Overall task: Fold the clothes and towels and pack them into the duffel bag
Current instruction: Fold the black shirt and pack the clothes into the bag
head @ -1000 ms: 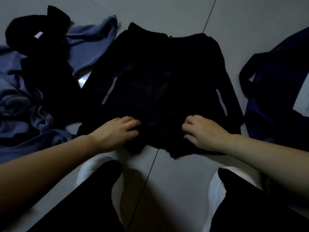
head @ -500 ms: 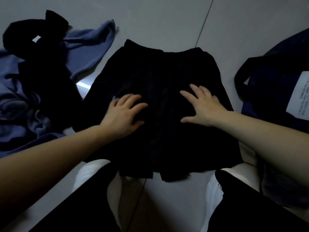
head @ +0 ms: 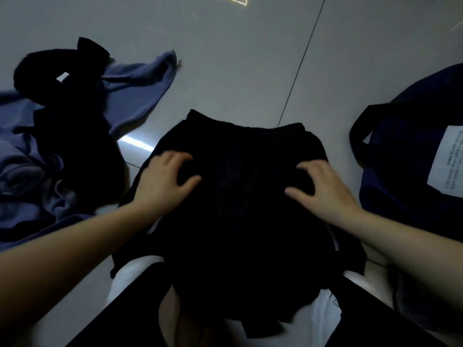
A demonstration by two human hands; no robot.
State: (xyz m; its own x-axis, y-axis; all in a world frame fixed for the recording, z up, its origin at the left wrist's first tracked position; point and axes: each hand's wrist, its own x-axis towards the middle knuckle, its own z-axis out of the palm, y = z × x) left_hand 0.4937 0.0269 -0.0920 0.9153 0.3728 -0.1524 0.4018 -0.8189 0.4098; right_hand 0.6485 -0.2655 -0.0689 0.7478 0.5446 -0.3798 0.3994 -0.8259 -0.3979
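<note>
Black shorts (head: 240, 209) lie on the grey floor right in front of me, waistband at the far side, their near edge draped over my knees. My left hand (head: 162, 184) rests on the shorts' left part, its fingers curled into the fabric and the thumb spread out. On the right part, my right hand (head: 323, 189) bunches the cloth in the same way. A dark navy duffel bag (head: 406, 151) with a white label (head: 448, 161) sits at the right, apart from the shorts.
A heap of blue towels (head: 140, 93) and a black garment (head: 62, 78) lies at the left. My legs, in black with white at the knees (head: 135, 274), fill the bottom. Bare grey floor tiles (head: 250, 58) stretch beyond the shorts.
Both hands went from the near hem to lying flat on the shorts, and now their fingers curl into the cloth. The shorts have slid toward me and over my knees.
</note>
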